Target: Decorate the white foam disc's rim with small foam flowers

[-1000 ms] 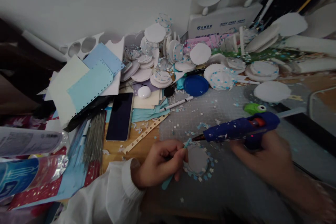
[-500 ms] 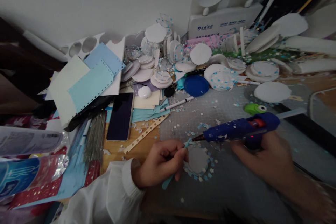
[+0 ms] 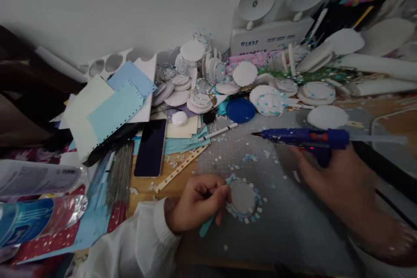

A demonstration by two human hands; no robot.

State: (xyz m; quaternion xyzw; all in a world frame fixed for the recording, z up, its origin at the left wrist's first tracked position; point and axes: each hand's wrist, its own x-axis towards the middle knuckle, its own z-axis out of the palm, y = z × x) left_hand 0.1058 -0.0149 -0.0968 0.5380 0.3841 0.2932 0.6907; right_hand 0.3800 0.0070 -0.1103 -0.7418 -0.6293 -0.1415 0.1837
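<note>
My left hand is closed in a pinch around a slim teal tool; its exact kind is partly hidden by the fingers. Just right of these fingertips, a round white disc ringed with small blue and white stars lies on the grey cutting mat. My right hand grips a blue hot glue gun, its nozzle pointing left. The gun is held above the mat, apart from the disc. A clear glue stick sticks out of its back end.
A phone and a white marker lie beyond my left hand. White discs, some with stars, crowd the back around a blue lid. Bottles lie at left. A white twin-lamp unit stands against the wall.
My right hand has drawn the glue gun up and to the right, away from the tool's tip and the disc. My left hand keeps its pinch in nearly the same place.
</note>
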